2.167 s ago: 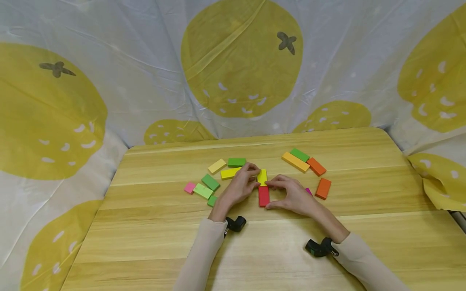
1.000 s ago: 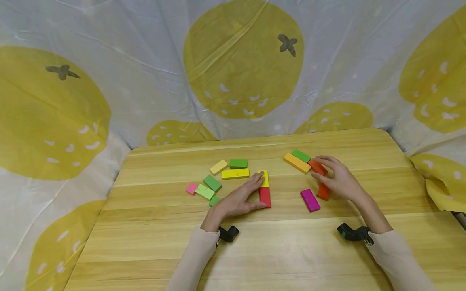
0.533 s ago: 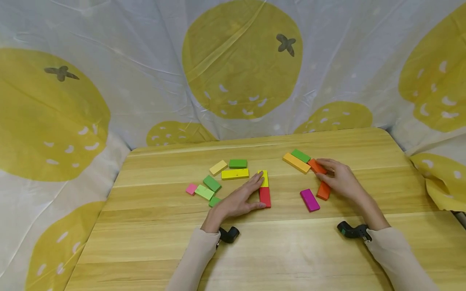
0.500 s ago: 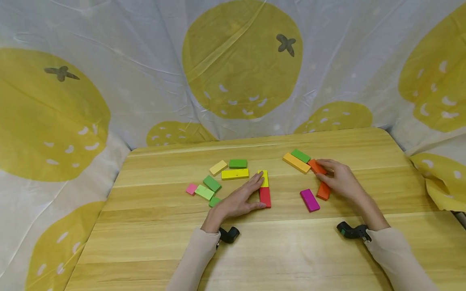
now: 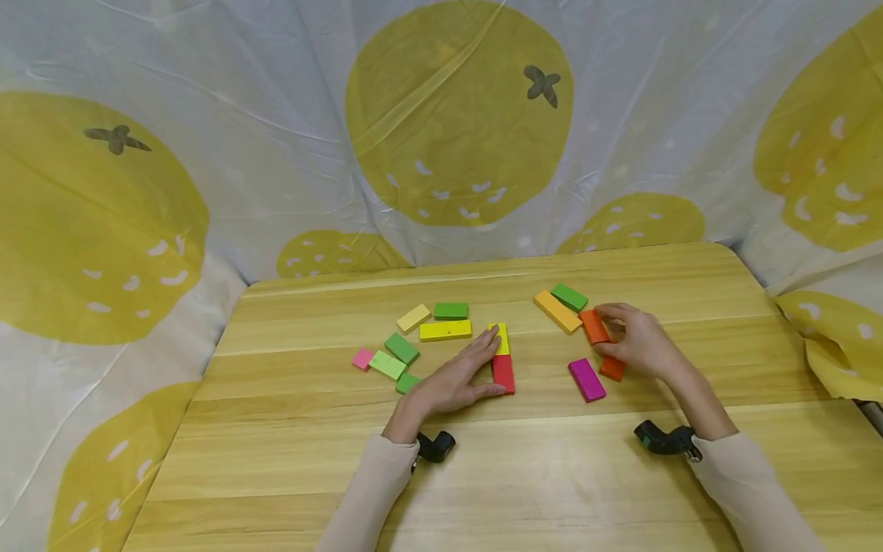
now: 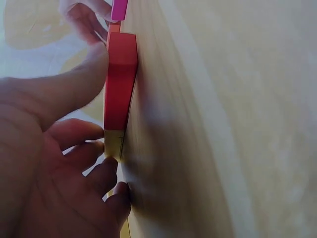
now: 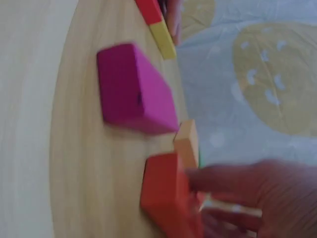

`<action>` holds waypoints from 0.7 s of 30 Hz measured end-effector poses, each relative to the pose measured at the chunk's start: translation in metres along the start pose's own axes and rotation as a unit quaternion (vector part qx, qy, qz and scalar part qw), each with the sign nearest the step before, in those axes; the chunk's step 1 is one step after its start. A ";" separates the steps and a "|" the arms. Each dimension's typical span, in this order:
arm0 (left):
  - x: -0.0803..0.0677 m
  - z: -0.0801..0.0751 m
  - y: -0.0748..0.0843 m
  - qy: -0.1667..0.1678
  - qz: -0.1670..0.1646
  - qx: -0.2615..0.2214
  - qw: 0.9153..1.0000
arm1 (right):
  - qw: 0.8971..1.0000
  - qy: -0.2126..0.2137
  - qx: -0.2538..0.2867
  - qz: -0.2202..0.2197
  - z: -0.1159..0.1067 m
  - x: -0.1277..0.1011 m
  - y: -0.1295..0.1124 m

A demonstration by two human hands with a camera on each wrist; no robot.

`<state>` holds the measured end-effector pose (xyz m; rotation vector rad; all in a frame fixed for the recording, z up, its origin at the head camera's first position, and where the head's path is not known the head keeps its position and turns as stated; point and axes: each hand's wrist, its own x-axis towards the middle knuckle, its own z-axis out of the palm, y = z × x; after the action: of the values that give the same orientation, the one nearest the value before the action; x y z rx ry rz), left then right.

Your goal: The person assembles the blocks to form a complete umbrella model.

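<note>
My left hand (image 5: 451,381) lies along the left side of a red wooden block (image 5: 503,376) and a small yellow block (image 5: 503,339), set end to end. Its fingertips touch the yellow one and its thumb rests at the red one's near end. In the left wrist view, the red block (image 6: 121,82) stands up close beside the thumb. On the right, my right hand (image 5: 641,341) pinches an orange-red block (image 5: 594,327) between thumb and fingers. Under that hand, a second orange-red block (image 5: 611,369) is partly covered. A magenta block (image 7: 129,91) lies nearby in the right wrist view.
Behind the right hand lie a yellow-orange block (image 5: 557,311) and a green block (image 5: 569,297). To the left are a long yellow block (image 5: 445,330), a pale yellow block (image 5: 414,317), a pink block (image 5: 362,359) and several green ones. A patterned curtain (image 5: 297,153) hangs behind the table (image 5: 276,460).
My right hand has left the red and yellow blocks for the right-hand group. The orange-red block has shifted left and nearer, and the yellow-orange block has turned slightly. My left hand has flattened out.
</note>
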<state>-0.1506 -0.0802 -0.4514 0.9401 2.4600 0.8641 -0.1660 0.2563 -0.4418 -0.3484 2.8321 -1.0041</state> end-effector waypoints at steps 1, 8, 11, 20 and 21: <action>0.000 0.000 0.000 -0.001 0.000 -0.002 1.000 | 1.000 -0.008 0.004 -0.009 0.001 0.000 0.003; 0.000 -0.001 -0.002 -0.007 0.008 -0.006 1.000 | 0.998 -0.024 0.004 -0.063 0.004 0.001 0.015; -0.001 -0.001 -0.002 -0.006 0.005 -0.004 1.000 | 0.998 -0.018 0.002 -0.067 0.004 0.002 0.014; -0.002 -0.003 -0.001 0.003 -0.002 0.023 1.000 | 0.998 -0.008 0.019 -0.064 0.009 0.003 0.013; -0.002 -0.003 -0.001 0.003 -0.004 0.031 0.999 | 0.998 -0.007 0.021 -0.064 0.009 0.003 0.013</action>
<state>-0.1510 -0.0836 -0.4493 0.9502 2.5077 0.7931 -0.1690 0.2596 -0.4570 -0.5356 2.8031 -1.0773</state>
